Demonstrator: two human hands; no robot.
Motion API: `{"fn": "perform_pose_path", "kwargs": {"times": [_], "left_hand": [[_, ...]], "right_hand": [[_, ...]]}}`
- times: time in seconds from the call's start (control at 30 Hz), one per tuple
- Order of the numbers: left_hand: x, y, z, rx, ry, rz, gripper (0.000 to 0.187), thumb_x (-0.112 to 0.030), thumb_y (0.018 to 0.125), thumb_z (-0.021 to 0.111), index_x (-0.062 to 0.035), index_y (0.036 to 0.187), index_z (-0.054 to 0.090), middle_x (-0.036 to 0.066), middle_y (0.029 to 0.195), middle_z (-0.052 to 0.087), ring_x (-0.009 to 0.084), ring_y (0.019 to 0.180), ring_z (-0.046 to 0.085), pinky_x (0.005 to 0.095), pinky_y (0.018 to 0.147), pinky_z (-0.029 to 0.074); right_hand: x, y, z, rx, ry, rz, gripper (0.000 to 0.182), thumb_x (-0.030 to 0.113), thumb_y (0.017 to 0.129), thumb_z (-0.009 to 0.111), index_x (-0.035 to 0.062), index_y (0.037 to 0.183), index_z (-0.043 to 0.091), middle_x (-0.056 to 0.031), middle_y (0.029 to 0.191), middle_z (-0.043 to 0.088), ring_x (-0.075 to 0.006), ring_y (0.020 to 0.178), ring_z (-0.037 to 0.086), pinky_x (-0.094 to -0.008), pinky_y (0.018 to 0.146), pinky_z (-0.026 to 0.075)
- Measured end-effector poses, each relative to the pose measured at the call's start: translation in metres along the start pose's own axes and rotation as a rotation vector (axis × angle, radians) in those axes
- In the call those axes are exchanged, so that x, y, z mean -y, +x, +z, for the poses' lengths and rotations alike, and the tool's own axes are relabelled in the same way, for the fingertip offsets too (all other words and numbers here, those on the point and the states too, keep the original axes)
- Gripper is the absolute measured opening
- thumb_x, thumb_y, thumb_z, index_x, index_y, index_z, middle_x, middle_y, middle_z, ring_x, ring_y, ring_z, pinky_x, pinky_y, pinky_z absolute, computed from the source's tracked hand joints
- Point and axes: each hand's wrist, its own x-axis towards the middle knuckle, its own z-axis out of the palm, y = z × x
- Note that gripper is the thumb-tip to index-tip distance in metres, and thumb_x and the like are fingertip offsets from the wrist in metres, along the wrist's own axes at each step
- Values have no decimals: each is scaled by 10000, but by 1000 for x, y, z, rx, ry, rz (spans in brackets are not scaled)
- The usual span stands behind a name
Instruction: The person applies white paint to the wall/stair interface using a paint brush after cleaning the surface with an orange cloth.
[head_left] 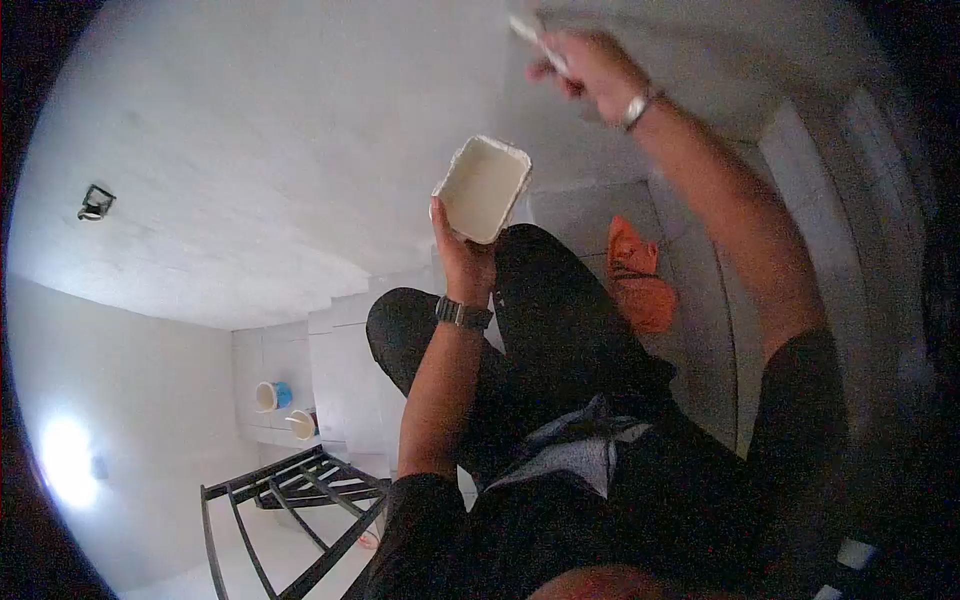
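Observation:
My left hand (pixel 465 262) is closed on the near edge of a small rectangular tray (pixel 487 188) with a pale inside and a rough, crusted rim; it is held above my knees. At the upper right, my right hand (pixel 592 75) grips a thin whitish tool (pixel 538 43), with its far end at the pale wall (pixel 300 130). Motion blurs that hand, and the tool's exact shape is unclear. A dark watch is on my left wrist and a light metal band on my right.
An orange cloth or bag (pixel 640 280) lies on the steps right of my knees. More steps (pixel 820 200) rise at the right. A black metal railing (pixel 290 510) stands lower left, near two buckets (pixel 272 396). An open wall box (pixel 97 202) shows at the left.

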Motion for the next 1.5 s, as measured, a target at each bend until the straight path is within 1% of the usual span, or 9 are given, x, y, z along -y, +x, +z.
{"fn": "perform_pose_path", "kwargs": {"times": [0.23, 0.37, 0.63, 0.83, 0.9, 1.0, 1.1, 1.23, 1.5], "left_hand": [[9, -10, 17, 15, 10, 17, 594, -567, 901, 354, -106, 1269, 420, 75, 1206, 511, 230, 1082, 526, 390, 862, 460], [11, -12, 18, 11, -16, 30, 574, -528, 912, 338, -106, 1300, 372, 118, 1265, 465, 293, 1114, 502, 454, 874, 463], [12, -14, 22, -2, 6, 60, 560, -518, 923, 317, -105, 1297, 371, 111, 1263, 462, 293, 1121, 496, 466, 897, 452], [11, -13, 20, 35, -12, 67, 545, -503, 931, 309, -105, 1298, 369, 112, 1278, 447, 293, 1141, 479, 469, 901, 447], [12, -13, 19, 31, -23, 57, 541, -498, 932, 310, -105, 1298, 368, 112, 1280, 445, 293, 1148, 473, 471, 904, 445], [11, -15, 20, 41, 0, 85, 536, -490, 933, 318, -102, 1298, 368, 110, 1276, 447, 294, 1142, 475, 474, 898, 448], [11, -16, 25, 6, 29, 92, 561, -555, 896, 380, -135, 1267, 411, 63, 1235, 479, 237, 1124, 489, 428, 887, 438], [11, -18, 30, 14, 50, 107, 548, -525, 912, 357, -117, 1276, 394, 88, 1248, 468, 264, 1127, 486, 448, 893, 443], [10, -14, 26, -19, 29, 92, 548, -507, 930, 320, -99, 1293, 369, 114, 1272, 443, 292, 1147, 471, 474, 907, 445]], "right_hand": [[65, -17, -31, -159, 82, -380, 267, 209, 926, 439, 24, 783, 569, -91, 698, 652, -84, 477, 467, -243, 428, 382], [-45, -3, -11, -199, -135, -257, 284, 289, 876, 497, 36, 942, 607, -66, 694, 652, -69, 408, 416, -221, 380, 342], [-126, -36, -2, -48, 70, 449, 252, 255, 867, 513, 26, 925, 600, -116, 715, 653, -80, 377, 407, -234, 343, 317], [-28, -11, -29, -70, 78, 65, 288, 292, 880, 494, 30, 961, 584, -84, 740, 653, -87, 410, 441, -234, 370, 350], [-1, 28, -38, -113, -57, -305, 379, 328, 914, 420, 65, 682, 566, -85, 618, 629, -110, 372, 464, -295, 356, 357], [85, -19, -45, -234, -105, -103, 296, 199, 917, 423, -3, 768, 581, -99, 693, 651, -89, 475, 474, -249, 429, 384], [85, -19, -48, -296, -58, -357, 320, 220, 914, 424, -16, 779, 593, -107, 690, 648, -91, 467, 462, -258, 432, 382], [-18, 5, -28, -323, -86, -296, 299, 295, 879, 487, 27, 955, 596, -85, 732, 657, -97, 412, 452, -245, 375, 357], [-128, -34, 5, -66, -49, 391, 298, 275, 872, 486, 4, 935, 593, -116, 701, 645, -93, 373, 409, -248, 343, 320]]}}
